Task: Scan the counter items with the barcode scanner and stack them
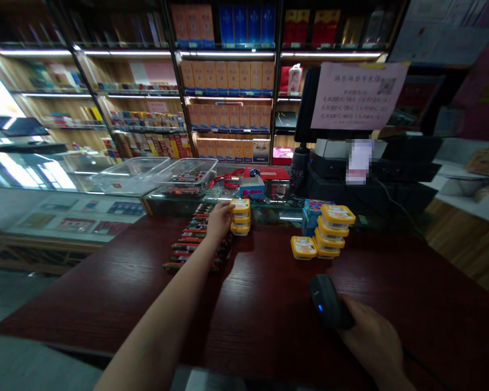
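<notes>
My left hand is stretched forward, its fingers closed on the top yellow-lidded plastic tub of a small stack. Beside and partly under that arm lies a row of slim packaged sticks, dark with orange-red ends. My right hand grips a black barcode scanner low over the table, a blue light glowing on its side. Beyond the scanner rises a second, slightly crooked stack of yellow-lidded tubs, with a single tub at its left. Blue patterned boxes stand behind them.
The dark red wooden table meets a glass counter at the back. On the counter are clear plastic bins, a small blue box and a monitor with a paper sign. Shelves of boxed goods line the wall.
</notes>
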`<state>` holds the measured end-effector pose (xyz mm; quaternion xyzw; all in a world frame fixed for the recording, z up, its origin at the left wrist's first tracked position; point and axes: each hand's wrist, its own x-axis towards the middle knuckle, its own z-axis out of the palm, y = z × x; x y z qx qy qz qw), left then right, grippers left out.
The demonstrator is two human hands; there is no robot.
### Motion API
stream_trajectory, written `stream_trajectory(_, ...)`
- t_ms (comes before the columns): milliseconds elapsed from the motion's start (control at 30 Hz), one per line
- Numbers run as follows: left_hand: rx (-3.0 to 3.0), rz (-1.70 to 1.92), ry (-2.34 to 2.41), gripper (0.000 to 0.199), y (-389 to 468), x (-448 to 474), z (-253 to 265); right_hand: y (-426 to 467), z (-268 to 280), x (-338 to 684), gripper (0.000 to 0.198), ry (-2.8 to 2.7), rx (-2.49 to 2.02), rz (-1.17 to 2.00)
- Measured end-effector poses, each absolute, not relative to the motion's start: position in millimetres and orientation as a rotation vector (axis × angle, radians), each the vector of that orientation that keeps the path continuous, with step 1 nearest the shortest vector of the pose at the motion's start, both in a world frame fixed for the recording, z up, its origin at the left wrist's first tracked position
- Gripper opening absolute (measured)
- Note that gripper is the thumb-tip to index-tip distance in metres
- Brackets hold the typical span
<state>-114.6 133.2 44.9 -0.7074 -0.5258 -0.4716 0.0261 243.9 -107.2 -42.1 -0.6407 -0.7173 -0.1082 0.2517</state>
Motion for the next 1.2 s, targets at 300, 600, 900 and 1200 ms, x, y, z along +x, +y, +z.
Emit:
stream_trajectory(300, -2.067, -1.865, -1.435, 0.02, 92, -90, 44, -107, -39, 242, 0.029, -1.936, -1.722, -0.245)
stream_trajectory(600, -2.193, -2.006, -1.597, 0.011, 41, -32, -9, -105, -20, 236, 0.03, -1.875, -1.831, -0.05)
stream_trajectory(900, -2.196, -1.854, -1.624, 0.012, 33, -25, -25, -110, 24, 212, 0.033, -1.709, -1.459, 0.742)
stream_trajectory(1200, -2.206, -1.812, -1.617, 0.01, 29, -25, -27, -113, 31, 195, 0.032, -1.719, -1.515, 0.717)
